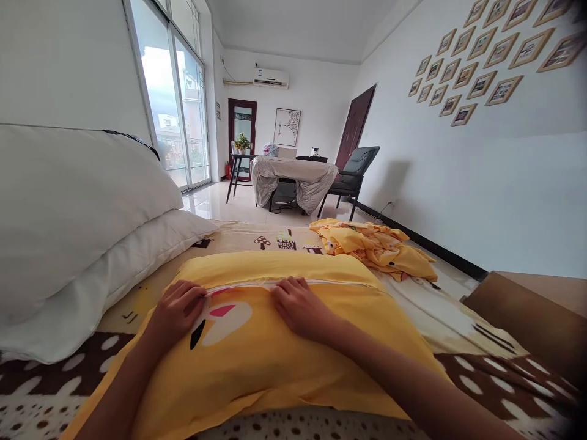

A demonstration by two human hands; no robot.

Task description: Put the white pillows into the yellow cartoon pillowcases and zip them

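Note:
A plump yellow pillowcase (257, 360) with a printed cartoon face lies on the bed right in front of me, filled out by what seems to be a pillow. Across its upper part runs a pale zipper line (339, 282). My left hand (177, 308) pinches the fabric near the left part of that line. Farther right, my right hand (296, 305) is closed with curled fingers on the cloth at the same line. Whether a zipper pull sits between those fingers is hidden.
White pillows (77, 226) are stacked at the left. Crumpled yellow bedding (367, 241) lies at the bed's far right, and a cardboard box (527, 324) stands beside the bed. Beyond are a plastic-covered table (298, 168) and a black chair (355, 174).

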